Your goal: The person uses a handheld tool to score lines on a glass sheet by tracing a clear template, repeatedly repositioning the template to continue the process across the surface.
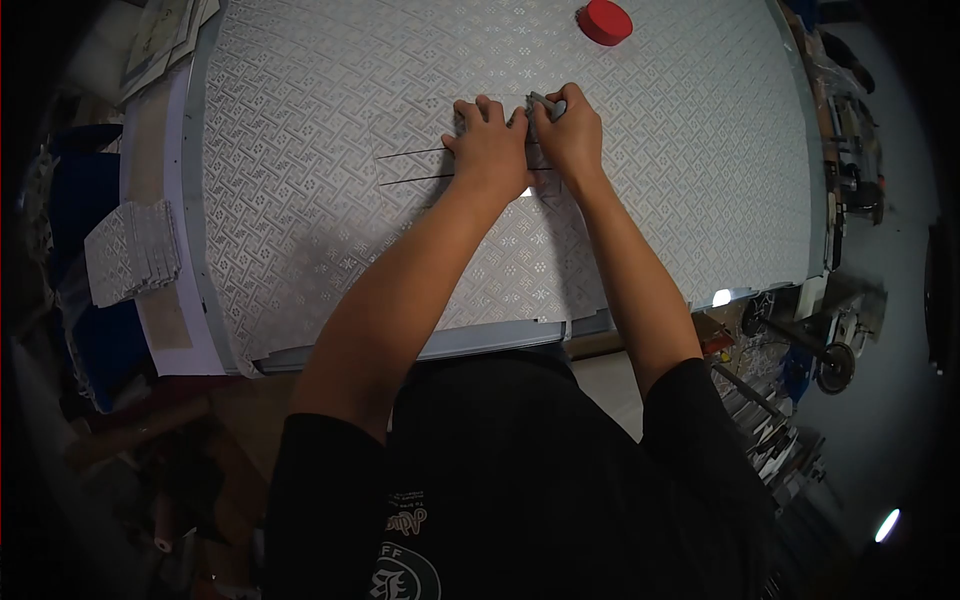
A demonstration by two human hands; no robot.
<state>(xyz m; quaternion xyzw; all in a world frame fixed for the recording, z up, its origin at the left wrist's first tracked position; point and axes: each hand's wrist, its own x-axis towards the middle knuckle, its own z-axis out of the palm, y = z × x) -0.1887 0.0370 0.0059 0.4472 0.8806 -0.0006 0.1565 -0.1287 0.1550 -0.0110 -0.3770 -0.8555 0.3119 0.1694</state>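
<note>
Silver-grey patterned fabric covers the table under both of my hands. My left hand presses down on it with the fingers spread. Two thin dark lines run across the fabric and pass beneath that hand. Close beside it, to the right, my right hand is closed around a slim grey pen-like tool, its tip near my left fingertips. I cannot tell the tool's exact kind. A small white shiny patch shows just below the left hand.
A round red object lies on the fabric at the far side. At the left edge sits a stack of folded patterned fabric, with blue material behind it. Tools and a wheel crowd the right side below the table.
</note>
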